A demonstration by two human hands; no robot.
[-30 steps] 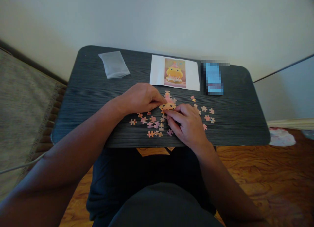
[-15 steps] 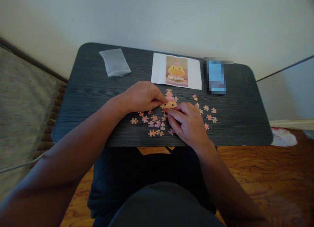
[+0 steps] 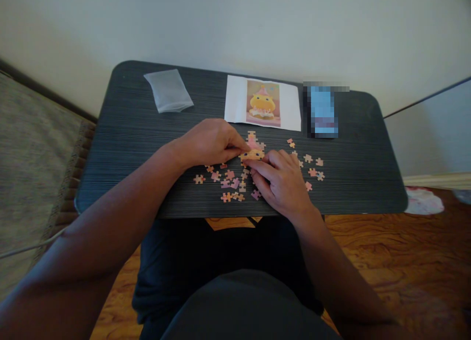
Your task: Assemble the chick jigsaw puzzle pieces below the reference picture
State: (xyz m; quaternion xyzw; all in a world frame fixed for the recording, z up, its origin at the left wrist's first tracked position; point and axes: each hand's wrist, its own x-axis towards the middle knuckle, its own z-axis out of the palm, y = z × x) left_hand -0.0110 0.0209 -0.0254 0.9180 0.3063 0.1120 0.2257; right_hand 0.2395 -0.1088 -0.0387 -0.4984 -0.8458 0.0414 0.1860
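Note:
A partly joined jigsaw puzzle (image 3: 252, 154) lies on the dark table, pink at its top and yellow with two dark eyes lower down. My left hand (image 3: 217, 141) comes in from its left, closed, with thumb and forefinger pinching at the yellow part's left side. From the lower right, my right hand (image 3: 281, 180) curls in, its fingertips pressed on the yellow part's lower edge. Both hands hide some of the puzzle. Loose puzzle pieces (image 3: 230, 175) are scattered below and left of it, and more pink and beige pieces (image 3: 308, 158) lie right of my right hand.
Behind the puzzle lies a white sheet (image 3: 235, 99) with a printed picture of a yellow character in a pink hat. A clear plastic bag (image 3: 168, 91) is at the back left. A blurred-out phone-like object (image 3: 323, 112) lies at the back right of the table (image 3: 364, 183).
The whole view has shifted slightly, with the table a little higher in it. Both hands keep almost the same place on the puzzle.

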